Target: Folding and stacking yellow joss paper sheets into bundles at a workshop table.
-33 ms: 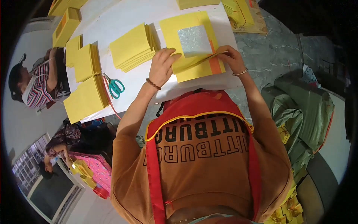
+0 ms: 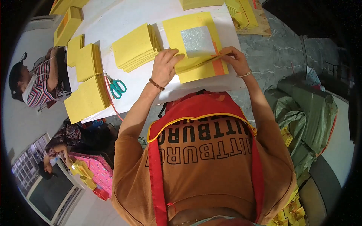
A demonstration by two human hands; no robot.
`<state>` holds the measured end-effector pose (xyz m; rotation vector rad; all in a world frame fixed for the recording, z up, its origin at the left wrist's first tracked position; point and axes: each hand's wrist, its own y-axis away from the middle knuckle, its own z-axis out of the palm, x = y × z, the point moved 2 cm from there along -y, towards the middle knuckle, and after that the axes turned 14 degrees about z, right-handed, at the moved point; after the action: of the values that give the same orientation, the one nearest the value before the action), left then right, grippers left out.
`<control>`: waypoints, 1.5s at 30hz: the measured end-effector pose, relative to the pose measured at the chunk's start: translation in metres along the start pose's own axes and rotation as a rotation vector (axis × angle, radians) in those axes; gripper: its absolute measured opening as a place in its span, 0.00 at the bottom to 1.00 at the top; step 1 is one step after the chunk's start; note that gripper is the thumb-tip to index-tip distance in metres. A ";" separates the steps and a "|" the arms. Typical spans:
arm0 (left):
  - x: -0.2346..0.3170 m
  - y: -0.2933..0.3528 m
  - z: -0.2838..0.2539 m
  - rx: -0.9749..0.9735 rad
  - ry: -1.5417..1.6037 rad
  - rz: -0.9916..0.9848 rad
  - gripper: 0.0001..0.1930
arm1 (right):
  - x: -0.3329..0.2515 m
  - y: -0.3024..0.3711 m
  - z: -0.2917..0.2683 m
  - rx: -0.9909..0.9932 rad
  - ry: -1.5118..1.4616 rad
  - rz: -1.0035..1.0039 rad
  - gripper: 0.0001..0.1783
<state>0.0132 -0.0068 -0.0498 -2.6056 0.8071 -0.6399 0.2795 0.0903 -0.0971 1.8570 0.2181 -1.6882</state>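
A stack of large yellow paper sheets [image 2: 196, 71] lies on the white table [image 2: 113, 22] in front of me, and the top sheet carries a silver foil square [image 2: 197, 40]. An orange strip [image 2: 218, 67] shows at the stack's right edge. My left hand [image 2: 166, 66] rests flat on the left part of the sheets with its fingers spread. My right hand [image 2: 233, 58] pinches the raised near edge of a yellow sheet at the right side. I wear a bead bracelet on the left wrist and a thin bangle on the right.
A pile of folded yellow sheets [image 2: 135, 47] lies left of my hands, with teal scissors [image 2: 117, 87] and more yellow stacks [image 2: 86, 98] along the table's left edge. A person in a striped top [image 2: 37, 83] sits at the left. Green sacks [image 2: 309, 113] lie at the right.
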 end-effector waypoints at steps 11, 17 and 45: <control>0.040 0.014 -0.027 -0.039 0.083 0.170 0.18 | -0.046 0.048 0.019 -0.132 0.640 -0.445 0.15; 0.008 0.023 0.009 -0.020 0.572 -0.663 0.12 | -0.038 0.037 0.038 0.126 0.388 -0.034 0.18; 0.017 -0.007 -0.017 0.305 0.512 -0.817 0.24 | -0.012 0.007 0.040 0.362 -0.032 0.114 0.13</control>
<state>0.0199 -0.0143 -0.0268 -2.4286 -0.2971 -1.5429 0.2476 0.0665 -0.0837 2.0522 -0.2179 -1.7644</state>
